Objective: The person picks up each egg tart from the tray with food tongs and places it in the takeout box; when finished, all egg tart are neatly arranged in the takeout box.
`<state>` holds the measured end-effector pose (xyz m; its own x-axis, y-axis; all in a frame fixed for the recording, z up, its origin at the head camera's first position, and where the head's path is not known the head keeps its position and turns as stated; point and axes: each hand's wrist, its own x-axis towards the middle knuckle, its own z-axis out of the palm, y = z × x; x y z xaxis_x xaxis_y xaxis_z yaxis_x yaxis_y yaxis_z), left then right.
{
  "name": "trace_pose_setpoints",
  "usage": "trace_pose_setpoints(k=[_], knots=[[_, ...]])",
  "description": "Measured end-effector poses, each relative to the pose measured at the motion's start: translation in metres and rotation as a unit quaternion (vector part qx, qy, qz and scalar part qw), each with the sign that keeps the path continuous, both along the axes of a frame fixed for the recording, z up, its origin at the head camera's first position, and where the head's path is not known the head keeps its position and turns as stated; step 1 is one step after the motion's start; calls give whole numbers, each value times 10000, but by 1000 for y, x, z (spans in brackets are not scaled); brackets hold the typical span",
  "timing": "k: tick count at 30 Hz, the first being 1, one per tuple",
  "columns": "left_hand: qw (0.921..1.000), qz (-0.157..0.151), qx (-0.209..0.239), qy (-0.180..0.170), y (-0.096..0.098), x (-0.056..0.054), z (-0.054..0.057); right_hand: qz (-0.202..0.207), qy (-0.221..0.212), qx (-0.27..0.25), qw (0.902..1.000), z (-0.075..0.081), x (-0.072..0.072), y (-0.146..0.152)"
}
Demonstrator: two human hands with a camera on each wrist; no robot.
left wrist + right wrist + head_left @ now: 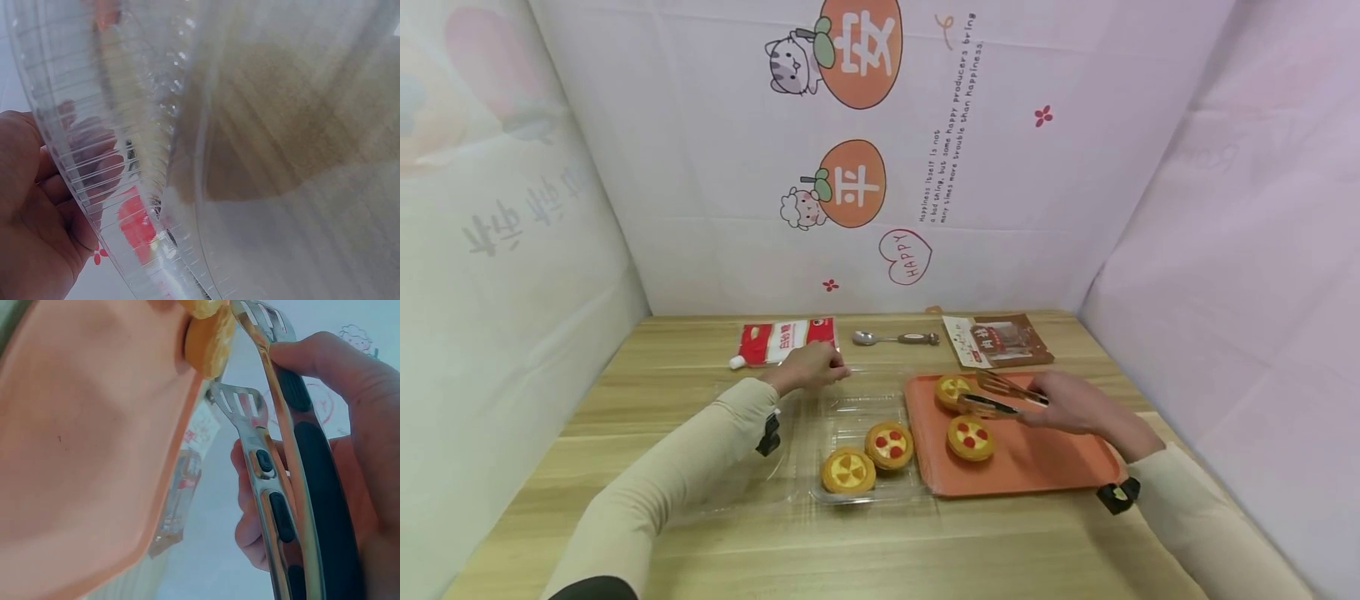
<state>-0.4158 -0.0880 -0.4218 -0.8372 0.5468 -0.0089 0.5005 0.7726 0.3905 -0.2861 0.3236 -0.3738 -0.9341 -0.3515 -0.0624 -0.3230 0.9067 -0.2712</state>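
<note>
In the head view my left hand (811,367) is at the back edge of a clear plastic box. Its curled fingers hold the rim of the clear lid (75,169), and the fingertips show through the plastic in the left wrist view. My right hand (1063,403) grips metal tongs (284,444) with dark handle pads, their two arms spread apart. The slotted tong tips stand close to a yellow-topped egg tart (951,390) at the back left of the orange tray (1045,462). In front of it sits a tart with red pieces (970,439).
Two tarts, one with yellow wedges (848,472) and one with red pieces (889,445), lie in the front of the box's base (857,410). Behind are a red-and-white pouch (782,337), a spoon (895,338) and a brown packet (1000,340). Cloth walls enclose the table.
</note>
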Motion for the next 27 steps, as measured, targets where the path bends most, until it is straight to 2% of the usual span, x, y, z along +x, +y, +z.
trace_pose_setpoints(k=[5,10,16,22,27], knots=[[10000,23,14,-33,-1,0,0,233,8,83,9997,8,20,-3],[9999,-79,33,109,-2,-1,1,270,-181,170,9993,13,35,-9],[9998,-127,32,168,-1,0,1,379,-345,190,9985,6,38,-14],[10000,-43,64,6,-1,-1,-1,586,-158,422,9973,-2,40,-19],[9999,-4,111,13,-2,-2,-3,626,-168,418,9970,0,40,-20]])
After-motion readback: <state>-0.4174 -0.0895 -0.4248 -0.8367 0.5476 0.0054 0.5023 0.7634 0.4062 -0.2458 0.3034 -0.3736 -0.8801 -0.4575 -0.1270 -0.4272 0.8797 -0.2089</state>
